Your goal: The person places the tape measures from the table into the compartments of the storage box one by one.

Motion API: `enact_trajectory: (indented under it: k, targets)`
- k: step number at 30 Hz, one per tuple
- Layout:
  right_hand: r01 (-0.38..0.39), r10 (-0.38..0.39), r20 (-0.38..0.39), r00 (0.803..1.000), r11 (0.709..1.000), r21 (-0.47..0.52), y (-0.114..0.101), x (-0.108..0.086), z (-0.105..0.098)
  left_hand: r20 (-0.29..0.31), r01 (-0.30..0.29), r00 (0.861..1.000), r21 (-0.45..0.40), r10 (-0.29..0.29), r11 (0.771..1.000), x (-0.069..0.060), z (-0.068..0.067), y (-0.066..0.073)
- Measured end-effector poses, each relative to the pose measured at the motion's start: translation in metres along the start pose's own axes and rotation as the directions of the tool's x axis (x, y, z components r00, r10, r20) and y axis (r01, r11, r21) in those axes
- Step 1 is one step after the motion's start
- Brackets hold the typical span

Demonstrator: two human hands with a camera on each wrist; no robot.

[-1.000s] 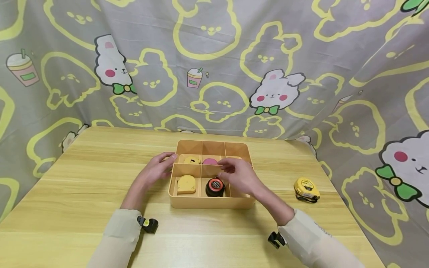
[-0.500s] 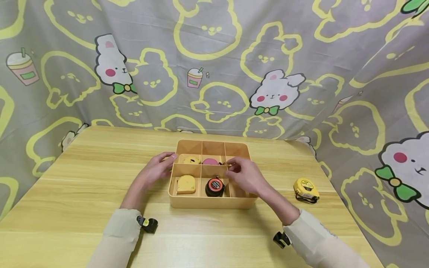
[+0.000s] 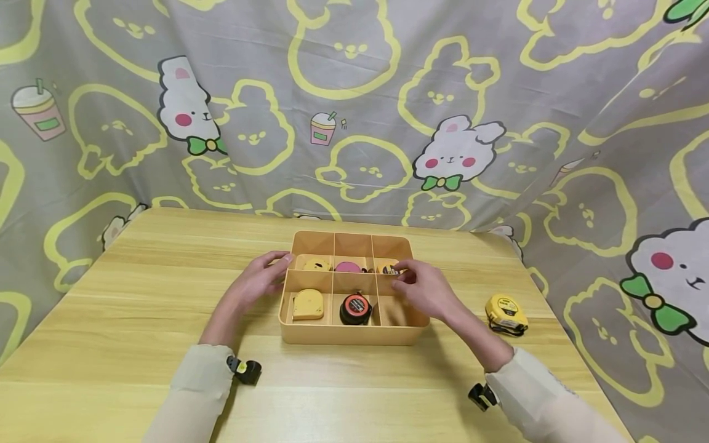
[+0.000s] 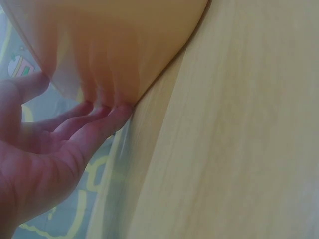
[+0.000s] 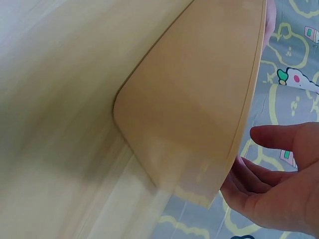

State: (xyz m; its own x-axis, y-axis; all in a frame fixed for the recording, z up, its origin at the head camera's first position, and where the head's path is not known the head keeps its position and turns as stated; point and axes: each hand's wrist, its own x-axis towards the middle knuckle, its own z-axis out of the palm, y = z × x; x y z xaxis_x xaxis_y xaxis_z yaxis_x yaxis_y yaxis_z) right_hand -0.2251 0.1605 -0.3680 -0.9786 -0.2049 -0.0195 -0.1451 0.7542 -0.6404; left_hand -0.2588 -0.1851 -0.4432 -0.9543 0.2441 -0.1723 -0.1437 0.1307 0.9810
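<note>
An orange compartment box [image 3: 354,335] stands on the table. My left hand [image 3: 259,280] rests its fingertips against the box's left wall, also visible in the left wrist view. Over the right-hand compartments hovers my right hand [image 3: 425,289], with loosely bent fingers and nothing seen in its grasp. Behind its fingertips a yellow item with a dark label [image 3: 388,266] lies partly hidden. The front row holds a yellow toast-shaped item [image 3: 308,305] and a black-and-red tape measure [image 3: 356,309]. A pink round item [image 3: 348,267] and a yellow item [image 3: 317,265] lie partly hidden in the back row.
To the right of the box, a yellow tape measure [image 3: 506,314] lies on the wooden table [image 3: 138,307]. A patterned grey curtain [image 3: 354,111] hangs around the table's back and sides. Each sleeve carries a small black camera.
My right hand has moved right, from the middle compartments to the right-hand ones, uncovering the pink item and the labelled yellow item. My left hand has kept its place.
</note>
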Motion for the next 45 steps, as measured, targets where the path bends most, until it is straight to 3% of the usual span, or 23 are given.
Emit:
enact_trajectory:
  k: [28, 45]
  targets:
    - [0.032, -0.033, -0.060, 0.998, 0.999, -0.018, 0.016, -0.003, -0.019, 0.011, -0.007, 1.000, -0.008, 0.007, 1.000, -0.001, -0.001, 0.001]
    - [-0.031, 0.028, -0.064, 0.998, 0.998, -0.054, 0.031, -0.010, -0.030, 0.004, 0.003, 1.000, -0.005, -0.003, 1.000, 0.001, 0.000, 0.001]
